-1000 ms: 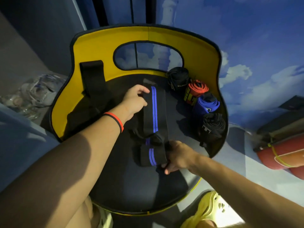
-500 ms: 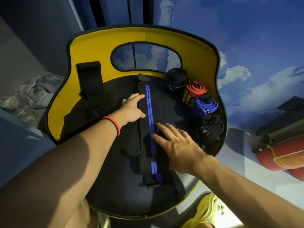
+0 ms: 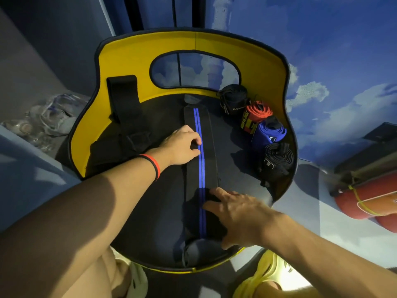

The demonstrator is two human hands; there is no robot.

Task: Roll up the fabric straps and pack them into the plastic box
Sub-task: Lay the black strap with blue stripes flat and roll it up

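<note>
A long black strap with two blue stripes [image 3: 198,168] lies flat along the black chair seat [image 3: 150,211], running from the backrest to the front edge. My left hand [image 3: 182,145] sits on its middle, with thumb and bent fingers pinching the fabric by the stripes. My right hand [image 3: 236,211] presses the strap's near part with straight, spread fingers. Several rolled straps line the seat's right rim: black [image 3: 234,100], red [image 3: 257,114], blue [image 3: 270,134] and black [image 3: 277,160]. A clear plastic container [image 3: 49,117] lies on the floor to the left.
Another black strap [image 3: 124,104] hangs over the yellow backrest [image 3: 268,72] onto the left of the seat. Red rolled mats [image 3: 369,203] lie on the floor at right. My yellow shoe [image 3: 270,274] is below the seat's front edge.
The striped strap went from folded to laid out straight along the seat. My right hand slid toward its near end, and my left hand moved onto the strap and pinched it.
</note>
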